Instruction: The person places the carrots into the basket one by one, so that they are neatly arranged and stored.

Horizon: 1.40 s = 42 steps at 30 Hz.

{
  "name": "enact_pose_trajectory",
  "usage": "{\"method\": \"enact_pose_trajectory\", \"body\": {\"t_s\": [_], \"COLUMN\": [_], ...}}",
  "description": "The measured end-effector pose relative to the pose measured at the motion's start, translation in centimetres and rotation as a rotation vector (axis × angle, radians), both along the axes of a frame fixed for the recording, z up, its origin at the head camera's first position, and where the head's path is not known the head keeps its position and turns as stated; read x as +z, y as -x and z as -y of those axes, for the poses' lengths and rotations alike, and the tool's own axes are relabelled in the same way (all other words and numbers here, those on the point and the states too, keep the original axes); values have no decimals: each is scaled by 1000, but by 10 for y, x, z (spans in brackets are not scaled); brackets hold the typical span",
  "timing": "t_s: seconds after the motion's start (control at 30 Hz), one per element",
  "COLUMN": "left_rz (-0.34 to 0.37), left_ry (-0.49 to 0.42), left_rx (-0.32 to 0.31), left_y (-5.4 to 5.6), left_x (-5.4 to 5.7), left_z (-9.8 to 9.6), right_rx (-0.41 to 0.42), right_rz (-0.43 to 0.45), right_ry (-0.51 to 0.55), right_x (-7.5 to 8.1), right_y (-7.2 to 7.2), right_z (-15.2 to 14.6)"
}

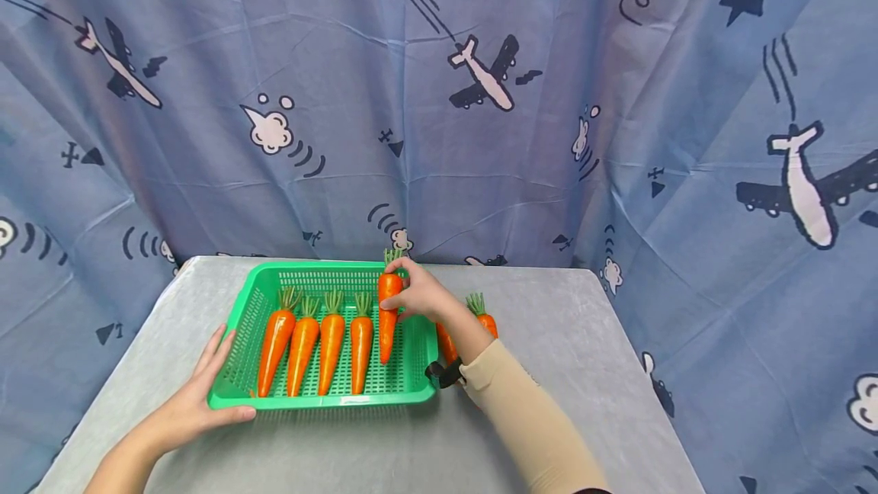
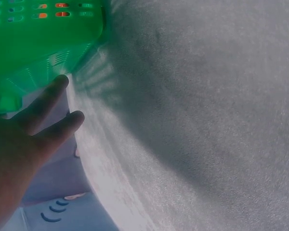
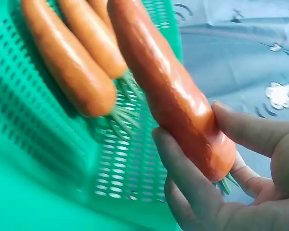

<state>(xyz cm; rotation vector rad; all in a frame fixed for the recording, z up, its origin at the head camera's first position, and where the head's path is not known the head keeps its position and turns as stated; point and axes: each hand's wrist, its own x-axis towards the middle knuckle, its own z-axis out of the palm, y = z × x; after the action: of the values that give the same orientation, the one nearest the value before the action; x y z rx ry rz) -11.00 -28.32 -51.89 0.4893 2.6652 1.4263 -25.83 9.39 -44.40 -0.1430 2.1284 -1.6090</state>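
Observation:
A green plastic basket [image 1: 322, 402] holds several orange carrots [image 1: 331, 345] in a row, green stalks towards the far side. My right hand [image 1: 421, 296] pinches one more carrot [image 3: 176, 91] near its stalk end, thumb on one side and fingers on the other. This carrot is over the right part of the basket, tip towards me, clear of the others in the right wrist view. At the basket's near left corner my left hand [image 1: 195, 402] rests with straight, spread fingers along the side and the thumb by the front rim.
Right of the basket, partly hidden behind the right forearm, more carrots [image 1: 488, 324] lie on the grey-white table [image 1: 569, 372]. A dark strap [image 1: 446, 374] is on the right wrist. Blue curtain [image 1: 384, 136] with printed planes hangs behind the table and at both sides.

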Motion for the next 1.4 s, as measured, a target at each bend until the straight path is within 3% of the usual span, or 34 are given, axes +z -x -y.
{"method": "enact_pose_trajectory", "body": {"t_s": [0.27,0.57,0.8,1.2,1.4], "left_rz": [8,7,7,17,8], "left_ry": [-3,21,12,15,13], "left_rx": [3,9,4,9,10], "left_y": [0,0,1,1,1], "left_x": [0,2,0,1,0], "left_z": [-1,-1,-1,0,0], "right_rx": [6,-8,-31,10,18], "right_rz": [89,105,117,92,22], "right_ry": [-114,-249,-278,-363,-498], "right_x": [-25,-39,-48,-43,-34], "right_y": [-4,-3,-2,1,6], "right_z": [20,33,37,38,41]}}
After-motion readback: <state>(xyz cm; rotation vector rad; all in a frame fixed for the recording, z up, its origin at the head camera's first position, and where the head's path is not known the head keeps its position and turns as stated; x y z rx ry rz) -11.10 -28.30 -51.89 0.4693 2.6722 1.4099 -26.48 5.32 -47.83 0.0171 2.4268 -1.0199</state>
